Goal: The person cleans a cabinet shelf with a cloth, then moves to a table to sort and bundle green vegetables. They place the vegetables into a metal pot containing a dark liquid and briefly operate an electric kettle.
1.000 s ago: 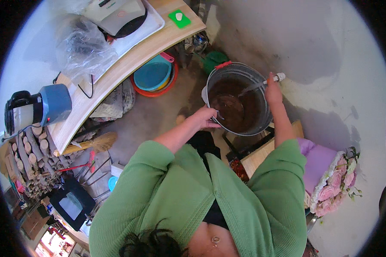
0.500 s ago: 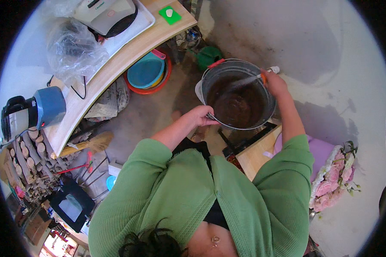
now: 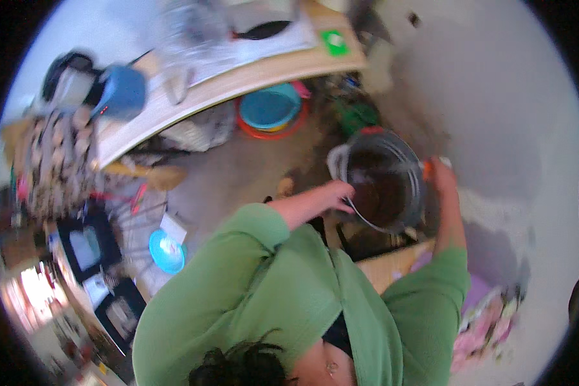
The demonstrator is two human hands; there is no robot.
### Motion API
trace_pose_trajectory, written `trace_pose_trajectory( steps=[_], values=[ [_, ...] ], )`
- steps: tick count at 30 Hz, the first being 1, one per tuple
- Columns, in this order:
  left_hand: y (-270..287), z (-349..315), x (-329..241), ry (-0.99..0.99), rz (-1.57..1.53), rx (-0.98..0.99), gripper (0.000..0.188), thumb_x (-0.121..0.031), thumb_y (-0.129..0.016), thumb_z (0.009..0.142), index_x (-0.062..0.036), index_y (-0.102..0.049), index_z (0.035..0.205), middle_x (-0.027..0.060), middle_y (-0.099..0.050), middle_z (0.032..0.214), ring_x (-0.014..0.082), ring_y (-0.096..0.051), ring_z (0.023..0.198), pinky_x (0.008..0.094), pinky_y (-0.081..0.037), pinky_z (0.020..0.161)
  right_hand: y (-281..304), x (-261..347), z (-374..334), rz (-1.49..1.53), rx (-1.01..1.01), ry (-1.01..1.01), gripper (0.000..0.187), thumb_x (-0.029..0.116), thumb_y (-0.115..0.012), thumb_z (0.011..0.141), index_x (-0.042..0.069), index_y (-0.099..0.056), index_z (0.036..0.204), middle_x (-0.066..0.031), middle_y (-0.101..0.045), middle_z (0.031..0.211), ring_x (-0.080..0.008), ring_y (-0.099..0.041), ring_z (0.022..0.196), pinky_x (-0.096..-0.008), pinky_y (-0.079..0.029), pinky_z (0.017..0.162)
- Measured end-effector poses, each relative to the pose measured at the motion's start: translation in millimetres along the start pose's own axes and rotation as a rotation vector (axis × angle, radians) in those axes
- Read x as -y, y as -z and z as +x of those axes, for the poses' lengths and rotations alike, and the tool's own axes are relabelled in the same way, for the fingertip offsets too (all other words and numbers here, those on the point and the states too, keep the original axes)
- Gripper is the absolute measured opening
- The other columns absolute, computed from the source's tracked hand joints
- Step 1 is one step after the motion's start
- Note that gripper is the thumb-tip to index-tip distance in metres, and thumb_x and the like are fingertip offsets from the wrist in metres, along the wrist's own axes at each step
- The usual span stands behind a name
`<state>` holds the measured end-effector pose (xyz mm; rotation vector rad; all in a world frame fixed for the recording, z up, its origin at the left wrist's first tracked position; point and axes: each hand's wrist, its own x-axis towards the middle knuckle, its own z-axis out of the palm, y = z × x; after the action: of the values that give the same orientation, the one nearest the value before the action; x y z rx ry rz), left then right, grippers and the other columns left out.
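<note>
Metal and nearly full of dark brown mush, the round pot (image 3: 383, 183) sits low on the floor at centre right, just near of a wooden bench. The left hand (image 3: 338, 193) grips the pot's left rim, fingers curled over the edge. The right hand (image 3: 439, 172) is at the right rim, closed around a pale spoon handle (image 3: 424, 168); blur hides the fingers' exact set. Loaded like this the pot likely handles heavy and sloshy, its rim stiff and perhaps slick, so opposite sides of the rim look like the best hold
</note>
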<state>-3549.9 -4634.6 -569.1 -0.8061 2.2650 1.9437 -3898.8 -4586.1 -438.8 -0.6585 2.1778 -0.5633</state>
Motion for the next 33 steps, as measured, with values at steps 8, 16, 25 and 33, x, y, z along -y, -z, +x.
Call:
trace_pose_trajectory(
  steps=[8, 16, 25, 33],
  values=[
    [-36.6, 16.6, -20.0, 0.809, -0.945, -0.362, 0.092, 0.004, -0.076, 0.067, -0.0082, -0.024, 0.142, 0.0228, -0.047, 0.13, 0.0457, -0.063, 0.094, 0.0534, -0.061, 0.057, -31.3, 5.3, -22.2, -0.914, -0.376, 0.25, 0.058, 0.05, -0.069, 0.084, 0.01, -0.053, 0.123, -0.0178, -0.069, 0.099, -0.0392, -0.065, 0.091, -0.0492, -0.051, 0.076],
    [9.2, -103.1, -39.6, 0.809, -1.12, -0.58, 0.08, 0.003, -0.062, 0.071, -0.002, -0.025, 0.141, 0.0234, -0.047, 0.128, 0.0423, -0.062, 0.097, 0.055, -0.062, 0.058, -53.2, -17.2, -30.0, -0.601, -0.365, 0.4, 0.084, 0.049, -0.064, 0.089, 0.006, -0.025, 0.15, -0.0203, -0.065, 0.116, -0.0382, -0.063, 0.104, -0.0441, -0.05, 0.084],
    [62.6, -273.5, 40.9, 0.678, -1.122, -0.636, 0.095, 0.001, -0.058, 0.075, -0.0175, -0.009, 0.154, 0.0226, -0.045, 0.138, 0.0421, -0.061, 0.104, 0.0552, -0.062, 0.067, -220.3, 2.8, -101.7, -0.327, -0.372, 0.351, 0.057, 0.02, -0.059, 0.094, 0.002, -0.038, 0.143, -0.0167, -0.063, 0.095, -0.026, -0.064, 0.079, -0.0384, -0.051, 0.073],
    [111.9, -419.7, 123.0, 0.783, -1.125, -0.694, 0.1, -0.003, -0.056, 0.077, -0.0222, 0.001, 0.156, 0.0211, -0.046, 0.138, 0.0359, -0.063, 0.1, 0.0471, -0.063, 0.068, -418.1, 87.6, -154.4, 0.006, -0.095, 0.547, 0.048, 0.003, -0.057, 0.092, 0.003, -0.044, 0.138, -0.0077, -0.062, 0.089, -0.0132, -0.058, 0.07, -0.0269, -0.049, 0.064]
  ],
)
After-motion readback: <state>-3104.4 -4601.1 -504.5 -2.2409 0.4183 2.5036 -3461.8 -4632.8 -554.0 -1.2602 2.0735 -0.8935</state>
